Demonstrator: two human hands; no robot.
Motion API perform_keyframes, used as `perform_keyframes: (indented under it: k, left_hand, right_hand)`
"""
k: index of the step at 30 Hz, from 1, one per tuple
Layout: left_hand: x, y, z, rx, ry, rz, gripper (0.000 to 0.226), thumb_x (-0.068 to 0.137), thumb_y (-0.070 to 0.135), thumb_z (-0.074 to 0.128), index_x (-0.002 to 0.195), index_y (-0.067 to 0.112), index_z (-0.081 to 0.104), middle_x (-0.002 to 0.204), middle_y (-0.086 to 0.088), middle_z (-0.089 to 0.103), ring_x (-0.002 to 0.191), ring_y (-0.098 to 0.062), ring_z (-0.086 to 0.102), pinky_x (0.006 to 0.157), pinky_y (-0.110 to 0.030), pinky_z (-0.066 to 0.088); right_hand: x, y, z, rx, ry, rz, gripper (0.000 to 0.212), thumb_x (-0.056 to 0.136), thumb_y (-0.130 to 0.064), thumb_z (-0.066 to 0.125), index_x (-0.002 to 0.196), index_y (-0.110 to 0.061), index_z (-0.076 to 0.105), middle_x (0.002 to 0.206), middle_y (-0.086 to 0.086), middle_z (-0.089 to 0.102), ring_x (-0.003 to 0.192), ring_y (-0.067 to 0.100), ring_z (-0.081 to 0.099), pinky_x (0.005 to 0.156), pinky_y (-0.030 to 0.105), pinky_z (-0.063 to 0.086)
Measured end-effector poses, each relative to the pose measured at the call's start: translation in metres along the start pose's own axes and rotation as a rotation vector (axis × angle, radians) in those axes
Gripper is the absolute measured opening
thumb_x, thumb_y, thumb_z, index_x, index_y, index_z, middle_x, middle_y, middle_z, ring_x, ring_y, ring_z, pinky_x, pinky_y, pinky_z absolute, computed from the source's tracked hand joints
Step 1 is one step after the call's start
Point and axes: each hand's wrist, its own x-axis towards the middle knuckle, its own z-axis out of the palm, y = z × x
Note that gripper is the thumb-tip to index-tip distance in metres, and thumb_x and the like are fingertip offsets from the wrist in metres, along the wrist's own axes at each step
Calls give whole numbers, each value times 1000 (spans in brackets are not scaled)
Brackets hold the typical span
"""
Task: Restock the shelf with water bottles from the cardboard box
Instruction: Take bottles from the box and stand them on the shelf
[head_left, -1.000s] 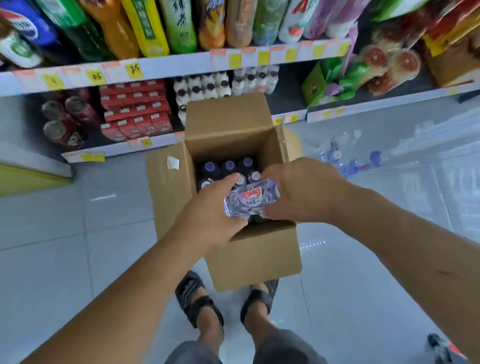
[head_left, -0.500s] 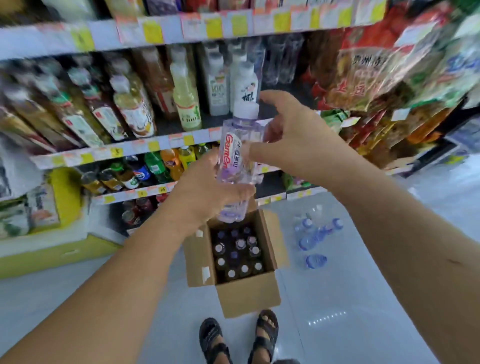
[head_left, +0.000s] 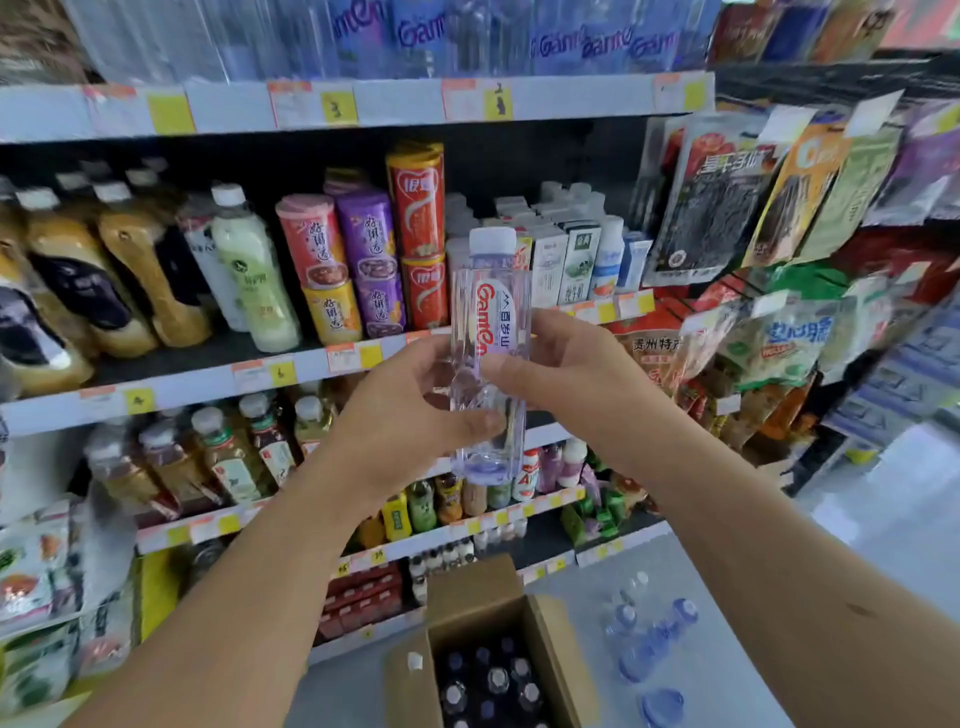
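Note:
A clear water bottle (head_left: 491, 312) with a white cap and a red-lettered label stands upright in front of the shelf, held between both hands. My left hand (head_left: 410, 410) wraps its lower body from the left. My right hand (head_left: 558, 371) grips its middle from the right. Below, the open cardboard box (head_left: 478, 597) sits on the floor with several capped bottles (head_left: 493, 680) inside. On the top shelf (head_left: 395, 104) stands a row of the same clear water bottles (head_left: 519, 36).
The middle shelf holds cans (head_left: 415, 208), drink bottles (head_left: 249, 270) and cartons. Snack bags (head_left: 727, 192) hang at the right. Loose water bottles (head_left: 649, 649) lie on the white floor right of the box. Lower shelves are full of small drinks.
The bottle has come up out of the box, turned from lying sideways to upright, and risen to middle-shelf height. My view has tilted upward toward the higher shelves.

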Motion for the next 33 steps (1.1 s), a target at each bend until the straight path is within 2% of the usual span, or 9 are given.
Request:
perform_keyframes:
  k: [4, 10, 17, 21, 25, 27, 28, 31, 33]
  left_hand:
    - [19, 38, 2, -3, -16, 48, 47, 78, 8, 79, 106, 41, 62, 100, 12, 74, 84, -5, 71, 63, -19, 53]
    - [79, 93, 4, 27, 43, 99, 55, 75, 5, 80, 114, 38, 60, 105, 11, 74, 96, -10, 71, 83, -31, 57]
    - [149, 133, 14, 52, 145, 166, 56, 76, -1, 78, 114, 35, 60, 103, 11, 75, 94, -10, 72, 75, -21, 55]
    - [178, 148, 16, 93, 217, 189, 56, 76, -6, 74, 112, 34, 61, 95, 9, 76, 87, -14, 73, 68, -20, 55]
    - [213, 170, 4, 187, 261, 234, 58, 77, 9, 79, 123, 36, 55, 100, 13, 74, 91, -9, 72, 78, -26, 57]
    - [234, 185, -6, 221, 285, 264, 58, 76, 16, 82, 117, 47, 54, 103, 14, 73, 93, -9, 71, 88, -36, 57]
    - [246, 192, -10, 221, 291, 281, 56, 75, 17, 82, 111, 50, 54, 103, 13, 72, 92, -7, 71, 88, -34, 57]
    - [273, 204, -18, 223, 306, 291, 52, 80, 16, 79, 103, 53, 51, 105, 18, 65, 82, 4, 68, 68, -13, 52]
    - [288, 200, -24, 269, 325, 248, 59, 83, 21, 76, 127, 48, 48, 117, 15, 61, 91, 1, 65, 63, -15, 49]
  right_hand:
    - [18, -19, -20, -16, -6, -20, 37, 82, -27, 76, 115, -34, 61, 100, -5, 76, 95, 15, 72, 91, 47, 56]
    - [74, -50, -73, -7, -16, -124, 40, 82, -23, 76, 114, -38, 58, 99, -7, 75, 91, 13, 72, 89, 43, 58]
    - [142, -70, -130, -1, -94, -295, 38, 85, -16, 72, 111, -41, 59, 97, -17, 74, 88, 1, 70, 81, 22, 57]
    - [170, -80, -146, -24, -95, -320, 39, 83, -24, 76, 112, -41, 58, 94, -18, 73, 85, -2, 69, 77, 20, 55]
    - [205, -101, -159, -73, 11, -365, 38, 74, -34, 81, 106, -36, 61, 91, -12, 75, 83, 5, 71, 81, 37, 59]
    - [228, -114, -169, -92, 73, -386, 42, 67, -41, 81, 103, -31, 62, 91, -6, 75, 86, 14, 72, 85, 47, 57]
    - [240, -120, -174, -89, 96, -390, 42, 67, -39, 82, 102, -29, 62, 91, -4, 75, 86, 15, 72, 86, 48, 57]
    - [275, -131, -183, -73, 116, -395, 35, 73, -22, 85, 100, -28, 63, 90, -6, 75, 85, 12, 72, 88, 43, 57]
    - [296, -130, -185, -107, 133, -385, 37, 73, -20, 85, 102, -27, 63, 91, -5, 75, 86, 13, 72, 89, 42, 57]
